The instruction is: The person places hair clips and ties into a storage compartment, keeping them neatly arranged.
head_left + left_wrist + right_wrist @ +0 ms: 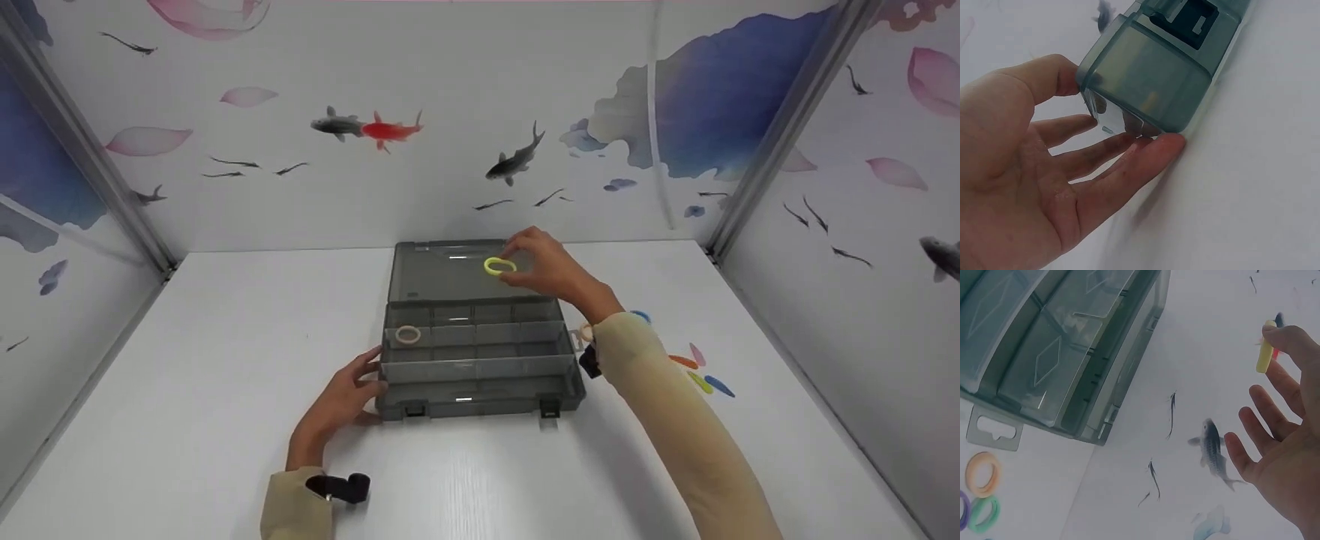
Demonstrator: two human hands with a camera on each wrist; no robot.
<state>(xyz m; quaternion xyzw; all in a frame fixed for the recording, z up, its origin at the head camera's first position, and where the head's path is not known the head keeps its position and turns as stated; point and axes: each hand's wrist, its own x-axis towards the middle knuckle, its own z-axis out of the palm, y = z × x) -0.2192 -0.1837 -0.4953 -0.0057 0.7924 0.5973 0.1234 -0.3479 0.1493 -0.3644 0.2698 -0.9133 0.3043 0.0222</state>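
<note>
A grey translucent compartment box (pixel 480 409) stands with its lid (pixel 442 271) folded back. My left hand (pixel 341 397) rests at its left end; in the left wrist view, spread fingertips (pixel 1171 143) touch the end wall. Over the lid, my right hand (pixel 551 266) pinches a yellow ring (pixel 487 268) between thumb and forefinger. The right wrist view shows that yellow ring (pixel 1265 349) edge-on, with the other fingers spread. Inside the box at the left, a beige ring (pixel 399 335) overlaps a clear divider in the head view.
Right of the box lie a peach ring (pixel 971 475), a green ring (pixel 995 514) and a purple ring (pixel 964 517), partly behind my right forearm in the head view. Several teardrop-shaped pieces (pixel 682 361) lie farther right. A patterned wall (pixel 450 202) stands behind the box.
</note>
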